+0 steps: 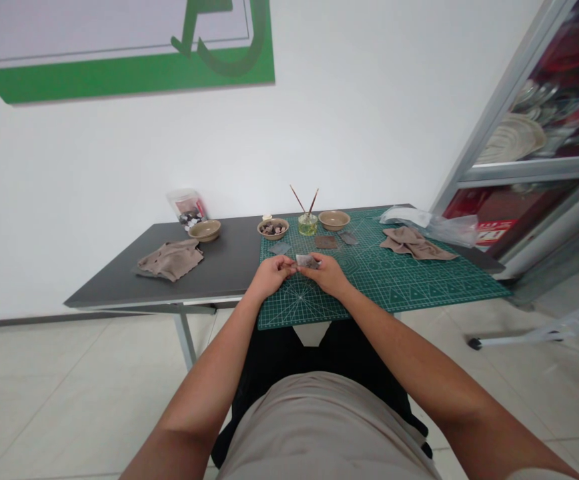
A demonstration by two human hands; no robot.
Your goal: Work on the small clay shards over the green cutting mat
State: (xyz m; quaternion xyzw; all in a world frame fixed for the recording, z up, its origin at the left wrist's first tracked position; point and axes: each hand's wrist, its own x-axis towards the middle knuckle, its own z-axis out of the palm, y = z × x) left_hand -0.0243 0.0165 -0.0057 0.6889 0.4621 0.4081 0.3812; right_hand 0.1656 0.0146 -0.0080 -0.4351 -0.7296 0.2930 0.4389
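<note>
My right hand (328,275) is closed on a small folded grey sheet (307,261), which looks like sandpaper. Close beside it, at the sheet's left edge, the fingers of my left hand (271,275) are pinched together. Whatever they grip is small and mostly hidden. Both hands are just over the near part of a green cutting mat (369,287). Beyond them lie a brown abrasive-looking sheet (326,243), a dark grey piece (348,238) and a blue-grey piece (280,248). A bowl of small brown and pinkish chunks (273,229) stands behind my left hand.
A glass jar (307,225) with yellowish liquid and two thin brushes stands at the back, near one tan bowl (334,220). Another bowl (205,231), a bag (188,207) and a brown cloth (170,260) are left. Right lie a second cloth (412,243) and clear plastic (434,223).
</note>
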